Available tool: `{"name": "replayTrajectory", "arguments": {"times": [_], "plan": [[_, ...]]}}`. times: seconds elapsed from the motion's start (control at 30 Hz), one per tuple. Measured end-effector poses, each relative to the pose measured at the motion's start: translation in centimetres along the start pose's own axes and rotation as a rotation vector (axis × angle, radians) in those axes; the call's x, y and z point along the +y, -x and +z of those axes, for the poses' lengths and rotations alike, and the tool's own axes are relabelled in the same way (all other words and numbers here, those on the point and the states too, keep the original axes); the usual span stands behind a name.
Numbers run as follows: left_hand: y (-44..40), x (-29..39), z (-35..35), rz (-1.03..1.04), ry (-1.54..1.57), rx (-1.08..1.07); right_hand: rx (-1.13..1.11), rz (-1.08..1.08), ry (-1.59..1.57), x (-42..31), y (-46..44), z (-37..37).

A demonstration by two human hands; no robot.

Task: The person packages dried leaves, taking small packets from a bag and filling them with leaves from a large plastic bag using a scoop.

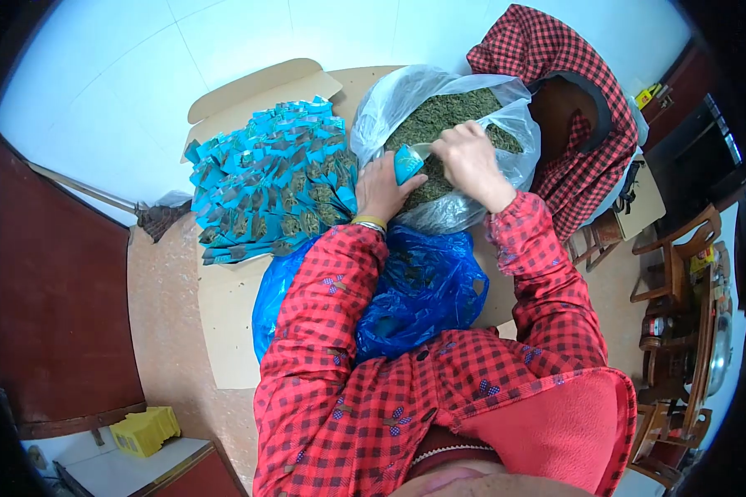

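Note:
My left hand [380, 189] is closed around a small blue packet [408, 164] at the near-left edge of a clear plastic bag [376, 106]. The bag is full of loose dried green leaves [439, 116]. Above them my right hand [472, 159] is closed on a pale scoop [423, 151], mostly hidden by the fingers, whose end meets the packet's mouth. Left of my hands, many blue packets [265, 178] stand packed together, dark leaves showing in several open tops. A shiny blue plastic bag [427, 290] lies below my forearms, its contents hard to make out.
Flattened cardboard [228, 331] lies under the packets. At the upper right, a red-and-black checked cloth [547, 41] drapes around a brown surface. Wooden chairs [680, 248] stand at the right. A yellow object [145, 431] sits on a cabinet at lower left.

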State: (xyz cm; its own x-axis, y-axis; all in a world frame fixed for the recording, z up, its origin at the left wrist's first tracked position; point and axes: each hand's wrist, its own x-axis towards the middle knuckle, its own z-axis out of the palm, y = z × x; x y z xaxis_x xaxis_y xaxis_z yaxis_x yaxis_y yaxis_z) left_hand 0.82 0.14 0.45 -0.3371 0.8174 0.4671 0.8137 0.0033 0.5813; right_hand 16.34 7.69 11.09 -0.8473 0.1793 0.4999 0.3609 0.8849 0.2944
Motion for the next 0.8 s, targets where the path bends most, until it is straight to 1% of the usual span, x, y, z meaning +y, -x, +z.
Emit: {"name": "replayTrajectory", "arguments": {"times": [0.1, 0.13, 0.2, 0.23, 0.27, 0.33, 0.37, 0.4, 0.43, 0.47, 0.5, 0.57, 0.6, 0.7, 0.8], "plan": [[-0.1, -0.1, 0.0, 0.013, 0.023, 0.010, -0.106, 0.253, -0.046, 1.9, 0.2, 0.4], [-0.1, -0.1, 0.0, 0.014, 0.031, 0.006, -0.108, 0.254, -0.045, 2.2, 0.1, 1.0], [0.0, 0.0, -0.1, 0.020, 0.045, 0.019, -0.486, 0.370, -0.008, 2.5, -0.1, 2.8], [0.0, -0.1, -0.1, 0.025, 0.058, 0.034, -0.580, 0.377, -0.053, 2.4, -0.4, 3.8], [0.1, -0.2, -0.1, 0.022, 0.053, 0.036, -0.650, 0.430, -0.088, 2.1, -0.9, 4.9], [0.1, -0.3, 0.0, 0.029, 0.090, 0.059, -0.634, 0.541, -0.237, 1.7, -1.6, 8.7], [-0.1, -0.2, -0.3, 0.000, 0.100, 0.000, -0.524, 0.483, -0.280, 2.2, -1.0, 12.0], [-0.1, 0.0, -0.5, -0.001, 0.096, 0.001, -0.414, 0.426, -0.322, 2.6, -0.4, 15.1], [0.0, 0.2, -0.6, -0.011, 0.100, 0.002, -0.398, 0.552, -0.368, 2.0, -1.0, 16.2], [0.0, 0.2, -0.8, -0.020, 0.104, 0.002, -0.394, 0.553, -0.373, 2.4, -1.1, 16.6], [0.0, 0.0, -0.7, -0.019, 0.098, -0.002, -0.381, 0.609, -0.458, 2.7, -1.3, 16.4], [0.1, -0.2, -0.2, 0.001, 0.111, 0.070, -0.329, 0.725, -0.570, 3.3, -1.1, 15.9], [0.1, -0.1, -0.1, 0.006, 0.117, 0.066, -0.290, 0.694, -0.523, 3.7, -1.0, 15.0], [-0.1, -0.2, 0.1, -0.027, 0.101, 0.019, -0.300, 0.754, -0.608, 4.8, -0.8, 10.0], [-0.1, -0.2, 0.0, -0.012, 0.069, 0.012, -0.277, 0.730, -0.674, 5.1, -0.3, 5.7]]}}
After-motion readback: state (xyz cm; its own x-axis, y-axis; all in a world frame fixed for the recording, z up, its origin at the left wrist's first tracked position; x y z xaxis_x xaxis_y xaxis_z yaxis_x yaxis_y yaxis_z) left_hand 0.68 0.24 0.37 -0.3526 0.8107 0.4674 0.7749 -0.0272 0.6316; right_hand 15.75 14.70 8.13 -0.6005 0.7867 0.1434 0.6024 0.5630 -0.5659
